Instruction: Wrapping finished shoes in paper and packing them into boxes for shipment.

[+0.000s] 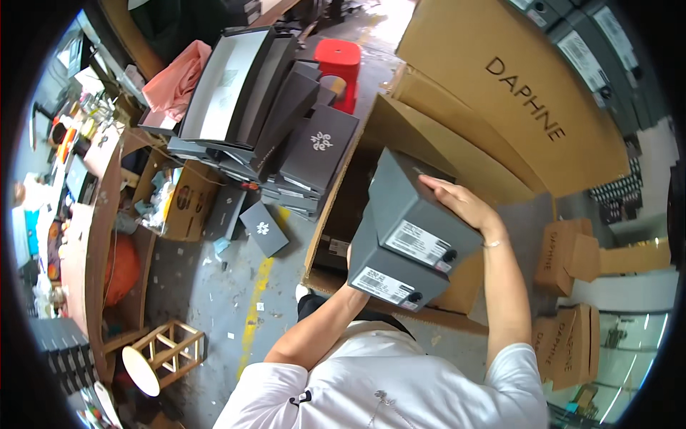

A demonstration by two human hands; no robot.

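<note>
Two stacked grey cardboard shoeboxes sit above the large open brown carton. Pile of dark flat boxes lies left of carton; red plastic stool behind pile.

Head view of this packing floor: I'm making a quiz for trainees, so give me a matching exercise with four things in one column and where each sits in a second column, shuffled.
Things:
1. two grey boxes
2. red stool
3. pink cloth
4. wooden stool

Places:
A. tipped on its side on the floor, lower left
B. draped by the pile of black boxes, upper left
C. stacked, held between the left hand and right hand over the open carton
D. standing on the floor beyond the black boxes

Pairs: 1-C, 2-D, 3-B, 4-A
</note>
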